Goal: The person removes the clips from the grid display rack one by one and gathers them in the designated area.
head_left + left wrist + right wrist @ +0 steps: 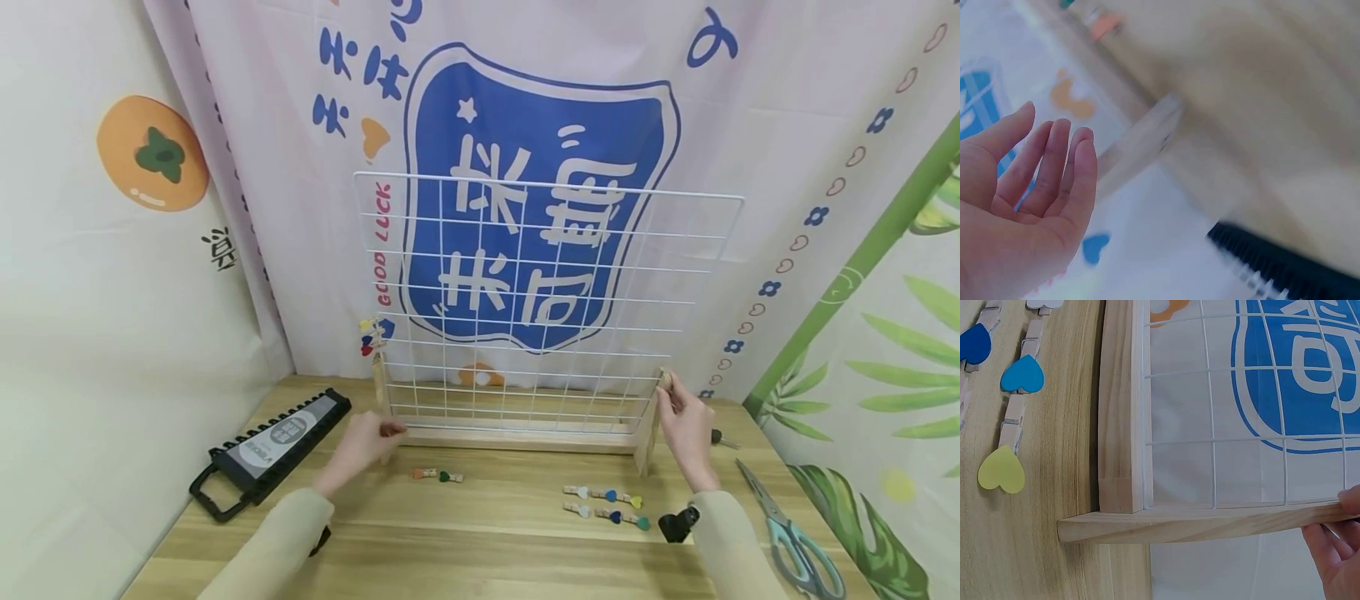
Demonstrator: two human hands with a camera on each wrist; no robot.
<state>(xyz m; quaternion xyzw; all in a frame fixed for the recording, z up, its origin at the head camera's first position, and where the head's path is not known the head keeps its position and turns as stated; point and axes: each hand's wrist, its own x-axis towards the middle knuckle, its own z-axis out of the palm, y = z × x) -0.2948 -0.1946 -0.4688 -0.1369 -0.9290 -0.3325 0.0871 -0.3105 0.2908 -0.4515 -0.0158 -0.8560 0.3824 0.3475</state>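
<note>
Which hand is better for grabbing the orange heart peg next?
Probably the left hand: it's nearer the orange heart peg and holds nothing, while the right hand pinches a wooden post.

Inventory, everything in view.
Table: 1, tan, underneath
Wooden stand: 1, pale, on table
Wire grid: 1, white, in stand
Loose heart clothespins: 8, white, blue, yellow, green, orange, before stand
Other heart clothespins: count unclear, yellow, blue, red, grid's left edge
Slotted rack: 1, black, left
Scissors: 1, teal, right
Small tool: 1, dark, by scissors' tip
Printed cloth: count unclear, multicoloured, behind, sides
Wrist cameras: 2, black, foreground
Sleeves: 2, cream, foreground
Left hand: 1, bare, near left upright
Right hand: 1, bare, gripping right upright
</note>
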